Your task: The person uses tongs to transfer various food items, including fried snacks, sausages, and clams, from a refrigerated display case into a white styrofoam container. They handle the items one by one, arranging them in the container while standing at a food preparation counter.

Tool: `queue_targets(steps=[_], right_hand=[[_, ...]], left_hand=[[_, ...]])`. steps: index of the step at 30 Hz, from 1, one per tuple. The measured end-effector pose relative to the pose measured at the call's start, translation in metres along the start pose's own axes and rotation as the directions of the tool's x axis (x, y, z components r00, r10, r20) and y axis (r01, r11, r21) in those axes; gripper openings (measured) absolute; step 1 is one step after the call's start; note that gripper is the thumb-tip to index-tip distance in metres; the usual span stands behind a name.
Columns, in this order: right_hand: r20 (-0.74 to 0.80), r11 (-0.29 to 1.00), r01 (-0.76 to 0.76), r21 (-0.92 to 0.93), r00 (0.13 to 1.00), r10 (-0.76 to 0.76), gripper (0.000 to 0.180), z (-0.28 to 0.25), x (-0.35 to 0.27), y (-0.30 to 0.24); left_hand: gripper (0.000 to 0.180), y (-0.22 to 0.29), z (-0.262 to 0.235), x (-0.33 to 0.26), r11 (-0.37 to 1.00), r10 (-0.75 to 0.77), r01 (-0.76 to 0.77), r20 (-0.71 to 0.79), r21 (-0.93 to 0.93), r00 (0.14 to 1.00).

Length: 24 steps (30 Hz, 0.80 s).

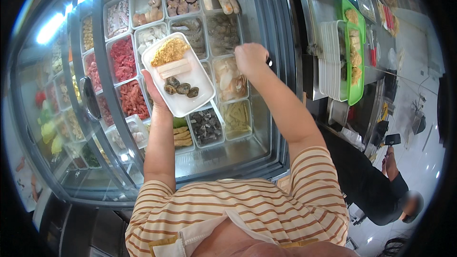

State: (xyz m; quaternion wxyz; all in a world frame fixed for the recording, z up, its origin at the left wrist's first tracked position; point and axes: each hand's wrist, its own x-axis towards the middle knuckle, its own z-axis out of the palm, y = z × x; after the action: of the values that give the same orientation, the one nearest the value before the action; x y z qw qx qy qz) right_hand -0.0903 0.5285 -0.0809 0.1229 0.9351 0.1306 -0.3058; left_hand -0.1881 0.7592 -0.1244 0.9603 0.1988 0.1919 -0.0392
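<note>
Currently, white tray: turned at a slant over the bins of the glass case.
Left hand: at the tray's left edge, fingers gripping it from beneath and mostly hidden.
Right hand: right of the tray, well clear of it, curled; I cannot tell whether the fingers hold the small dark thing at its edge.
Yellow clump: inside the tray, at its far end.
Pale sticks: across the tray's middle.
Dark shells: grouped in the tray's near half.
Red meat: in bins left of the tray.
Dark pieces: in a bin on the tray's near side.
Green trays: well right of the tray, beside stacked white containers.
Co-worker: farther right of the tray, dressed in black.
</note>
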Motion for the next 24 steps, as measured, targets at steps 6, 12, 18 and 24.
queue_targets(steps=[6, 12, 18, 24], right_hand=[[0.137, 0.985, 0.001, -0.172, 0.99, 0.023, 0.021, -0.006, 0.052, 0.0], [-0.025, 0.975, -0.122, 0.185, 0.991, 0.129, 0.018, 0.018, 0.017, 0.002], [0.104, 0.879, -0.291, 0.379, 0.957, 0.272, 0.029, 0.039, -0.013, -0.005], [0.154, 0.792, -0.362, 0.491, 0.931, 0.331, 0.047, 0.054, 0.02, -0.011]], left_hand=[[0.083, -0.006, 0.001, 0.0, 1.0, -0.004, 0.004, -0.055, 0.006, 0.998], [0.083, -0.001, -0.004, -0.002, 1.0, 0.01, -0.009, -0.076, 0.01, 0.997], [0.082, -0.007, -0.005, -0.001, 0.999, -0.053, 0.052, -0.079, -0.011, 0.995], [0.081, -0.009, -0.01, -0.002, 0.998, -0.06, 0.059, -0.032, -0.017, 0.998]])
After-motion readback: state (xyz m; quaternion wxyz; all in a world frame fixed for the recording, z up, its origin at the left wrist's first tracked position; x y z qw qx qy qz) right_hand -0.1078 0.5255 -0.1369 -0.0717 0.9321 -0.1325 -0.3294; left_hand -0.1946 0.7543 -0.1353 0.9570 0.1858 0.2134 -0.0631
